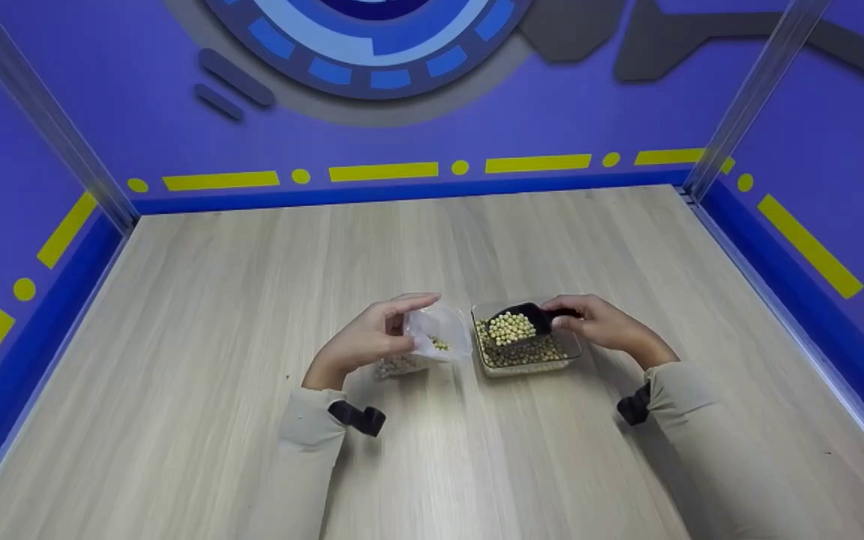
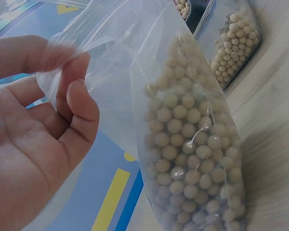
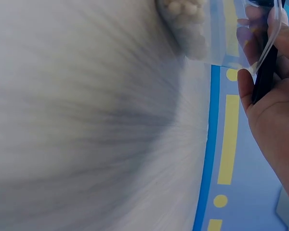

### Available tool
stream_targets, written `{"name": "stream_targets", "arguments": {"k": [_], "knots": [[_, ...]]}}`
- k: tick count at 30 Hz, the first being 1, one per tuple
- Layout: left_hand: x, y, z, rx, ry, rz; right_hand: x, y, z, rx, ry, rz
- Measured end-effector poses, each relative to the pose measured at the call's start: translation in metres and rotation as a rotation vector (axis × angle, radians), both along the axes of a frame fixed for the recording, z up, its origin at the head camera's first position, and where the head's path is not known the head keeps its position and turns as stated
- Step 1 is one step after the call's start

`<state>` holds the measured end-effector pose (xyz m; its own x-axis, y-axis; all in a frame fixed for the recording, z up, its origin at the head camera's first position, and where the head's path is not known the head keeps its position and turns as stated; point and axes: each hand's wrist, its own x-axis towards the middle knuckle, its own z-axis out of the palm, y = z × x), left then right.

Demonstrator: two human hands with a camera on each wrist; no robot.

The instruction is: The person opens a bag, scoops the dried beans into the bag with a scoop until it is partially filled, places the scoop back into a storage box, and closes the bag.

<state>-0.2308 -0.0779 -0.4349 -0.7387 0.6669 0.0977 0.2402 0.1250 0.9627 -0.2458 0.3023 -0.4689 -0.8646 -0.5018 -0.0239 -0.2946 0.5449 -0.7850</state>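
My left hand pinches the upper edge of a clear zip bag, whose mouth gapes toward the right. Pale round beads or beans fill the lower part of the bag. On the right, my right hand grips the handle of a black scoop heaped with the same pale balls. The scoop sits over a clear rectangular container that holds more of them. In the right wrist view, the fingers wrap the black handle beside the container's wall.
Bag and container stand side by side on a wood-grain table. Blue-purple panels with yellow marks enclose the back and both sides. Black wrist bands sit over the sleeves.
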Motion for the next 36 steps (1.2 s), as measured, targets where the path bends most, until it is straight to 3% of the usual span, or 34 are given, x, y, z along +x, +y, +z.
{"name": "stream_targets", "arguments": {"k": [15, 36], "knots": [[0.000, 0.001, 0.001, 0.009, -0.010, -0.007, -0.003, 0.001, 0.008, -0.068, -0.009, -0.003], [0.000, 0.003, 0.000, -0.006, -0.029, 0.014, -0.006, -0.008, 0.024, -0.094, 0.050, 0.042]]}}
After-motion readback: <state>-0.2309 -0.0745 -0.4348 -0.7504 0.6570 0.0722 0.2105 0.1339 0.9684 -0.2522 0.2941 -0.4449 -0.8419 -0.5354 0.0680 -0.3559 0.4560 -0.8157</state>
